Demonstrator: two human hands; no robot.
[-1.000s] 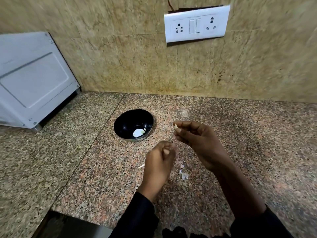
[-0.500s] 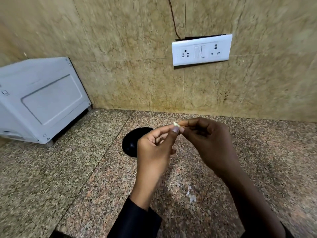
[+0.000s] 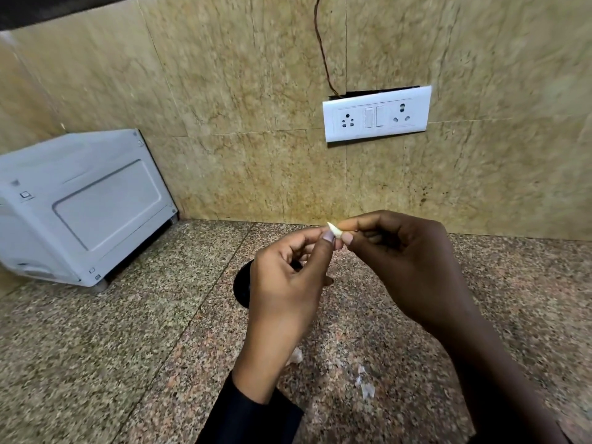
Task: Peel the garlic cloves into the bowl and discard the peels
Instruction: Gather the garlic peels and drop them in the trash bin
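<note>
- Compared with one second ago, both hands have come up from the counter and now meet in front of the wall, and the left hand, which was low and apart from the other, has joined the right one at the clove.
- The garlic clove is held in the air between the two hands, above the counter; its pale pointed tip shows to the upper left.
- The right hand pinches the clove with thumb and index finger closed together on it; the other fingers are curled into the palm.
- The left hand has the thumb and index finger tips pressed on the same clove from the left side; its other fingers are bent loosely.
- The black bowl stands on the granite counter behind the left hand, and only its left edge is visible, so its inside cannot be seen.
- Some thin white peels lie on the counter below the hands, near the right forearm, and one more piece lies just beside the left wrist.
- A white appliance stands at the left, against the tiled wall.
- A white socket plate is fixed on the wall, with a thin wire going up from it.
</note>
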